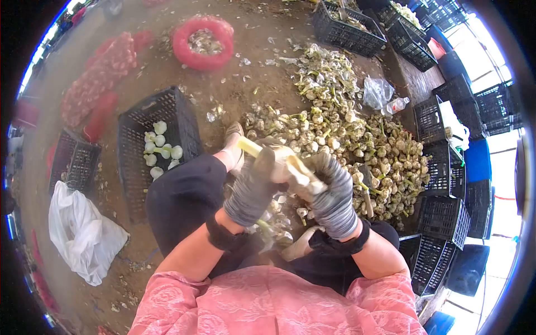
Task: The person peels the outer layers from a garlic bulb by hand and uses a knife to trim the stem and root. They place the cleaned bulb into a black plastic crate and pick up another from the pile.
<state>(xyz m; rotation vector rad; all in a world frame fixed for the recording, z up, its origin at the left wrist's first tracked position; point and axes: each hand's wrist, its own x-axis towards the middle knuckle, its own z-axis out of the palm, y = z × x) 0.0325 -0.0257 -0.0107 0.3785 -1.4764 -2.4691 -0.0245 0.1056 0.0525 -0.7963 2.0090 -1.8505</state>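
Both my hands wear grey gloves and meet in front of my lap. My left hand (258, 183) is closed around a garlic bulb (279, 172), whose pale cut stem sticks out to the upper left. Against the bulb's other side, my right hand (333, 195) pinches a loose strip of garlic husk (301, 172). Its fingertips are partly hidden. Just beyond my hands spreads a large pile of unpeeled garlic (385, 148) with stems. A thin tool with a wooden handle (368, 205), perhaps a knife, lies on the pile near my right hand.
At my left stands a black crate (125, 167) holding several clean white garlic bulbs (159, 139). A white plastic bag (84, 234) lies nearer. Ahead are a pink mesh sack (180, 47) with husks and a plastic bottle (397, 105). Stacked black crates (444, 218) line the right.
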